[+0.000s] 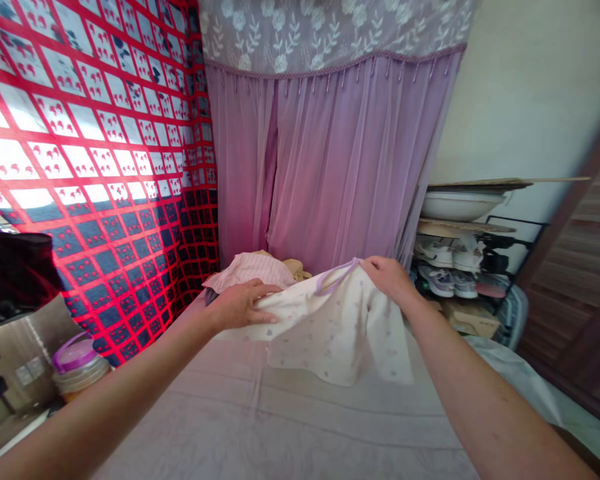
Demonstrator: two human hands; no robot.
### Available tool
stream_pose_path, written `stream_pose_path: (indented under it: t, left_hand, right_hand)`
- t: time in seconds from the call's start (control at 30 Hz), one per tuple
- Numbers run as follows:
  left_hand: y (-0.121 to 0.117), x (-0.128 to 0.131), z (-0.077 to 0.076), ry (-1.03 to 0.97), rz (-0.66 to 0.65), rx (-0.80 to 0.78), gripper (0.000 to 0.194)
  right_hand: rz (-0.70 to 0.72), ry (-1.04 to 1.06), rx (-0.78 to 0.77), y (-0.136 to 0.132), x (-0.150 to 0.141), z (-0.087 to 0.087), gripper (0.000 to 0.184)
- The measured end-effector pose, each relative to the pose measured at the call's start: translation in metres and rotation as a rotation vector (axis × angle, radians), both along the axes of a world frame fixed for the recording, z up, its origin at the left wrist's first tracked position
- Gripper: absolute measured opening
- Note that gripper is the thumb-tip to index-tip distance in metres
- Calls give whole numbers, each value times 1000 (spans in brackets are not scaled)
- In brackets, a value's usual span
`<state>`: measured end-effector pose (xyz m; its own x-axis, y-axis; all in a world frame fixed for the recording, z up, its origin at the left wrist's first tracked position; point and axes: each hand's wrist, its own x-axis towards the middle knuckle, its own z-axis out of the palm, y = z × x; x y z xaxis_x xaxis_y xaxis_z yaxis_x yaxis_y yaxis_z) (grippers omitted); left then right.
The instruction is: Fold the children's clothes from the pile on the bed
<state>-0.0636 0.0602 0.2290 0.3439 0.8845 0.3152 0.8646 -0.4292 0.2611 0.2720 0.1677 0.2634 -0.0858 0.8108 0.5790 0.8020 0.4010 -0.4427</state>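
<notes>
A small white long-sleeved shirt [325, 327] with a lavender neckline and tiny printed motifs hangs partly raised above the bed. Its right shoulder, beside the neckline, is pinched between the thumb and fingers of my right hand [387, 275]. One sleeve droops below that hand. My left hand [247, 303] rests on the other sleeve at the left, thumb and fingers spread apart over the cloth. The shirt's lower hem reaches down to the pale bed sheet [280, 427]. Behind the left hand lies a pink striped cloth [255, 270], heaped on the bed.
Lilac curtains [330, 167] hang beyond the bed, and a red checked cloth [130, 167] covers the left side. At the right, a rack holds shoes [443, 280] and a white basin [463, 205]. A purple-lidded tub [77, 360] stands at the lower left.
</notes>
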Motion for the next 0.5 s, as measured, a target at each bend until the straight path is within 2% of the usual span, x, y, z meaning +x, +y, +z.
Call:
stream_pose_path:
  t: [0.1,0.17,0.23,0.3,0.37,0.4,0.5]
  left_hand:
    - [-2,5,-17,180,128,-1,62]
    - [5,5,-33,158,214,-22,56]
    - [12,9,-52,51,244,-18,59]
    - [15,23,-75,-93,201,32,65]
    - [13,46,-101,-196,170,130,62]
    - [11,59,-113,-246,203,164,60]
    - [5,91,-141,-416,231,105,46]
  right_hand:
    - [-32,3,-49,-11,-7,7,34]
    - [26,40,-75,-20,-15,10,35]
    - [127,53,-83,-28,-25,9,37]
    - [196,29,-82,-34,-37,6,38]
    - [209,-4,-81,-37,-47,1,37]
    - [207,-18,-82,-39,-51,-1,36]
    - [230,-39,-89,-42,-56,-7,36]
